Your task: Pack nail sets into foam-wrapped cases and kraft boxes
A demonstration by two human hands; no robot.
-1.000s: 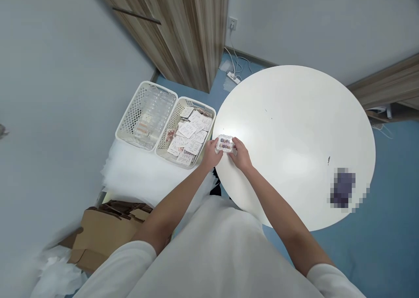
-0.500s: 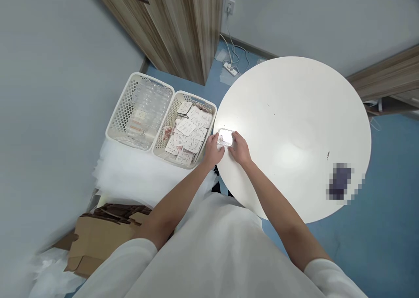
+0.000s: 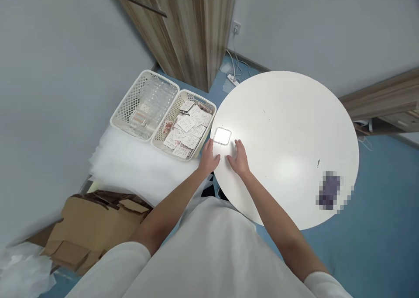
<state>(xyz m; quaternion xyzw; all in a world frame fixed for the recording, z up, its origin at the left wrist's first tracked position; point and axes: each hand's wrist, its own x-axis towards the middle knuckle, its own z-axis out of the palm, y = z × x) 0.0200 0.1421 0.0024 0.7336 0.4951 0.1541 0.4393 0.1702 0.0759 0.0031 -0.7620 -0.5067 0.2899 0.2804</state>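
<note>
A small clear-rimmed square case (image 3: 222, 136) with a bright, glaring face lies flat on the white round table (image 3: 294, 114), near its left edge. Just below and left of it is my left hand (image 3: 208, 157), thumb and fingers apart. My right hand (image 3: 239, 159) hovers at the lower right of the case, also with thumb and fingers spread. Neither hand holds anything. Left of the table, a white basket (image 3: 156, 146) contains many printed cards (image 3: 186, 123) in a loose heap.
Another white basket (image 3: 119, 110) holds stacked clear plastic cases (image 3: 157, 99). Beneath the baskets lie white foam sheets (image 3: 131, 167), with folded cardboard (image 3: 88, 223) below. A pixelated dark object (image 3: 329, 191) rests at the table's right. A power strip (image 3: 232, 80) sits on the floor.
Both hands have let go of the square case and drawn back toward my body, fingers opening. The case stays on the table. My view has shifted slightly.
</note>
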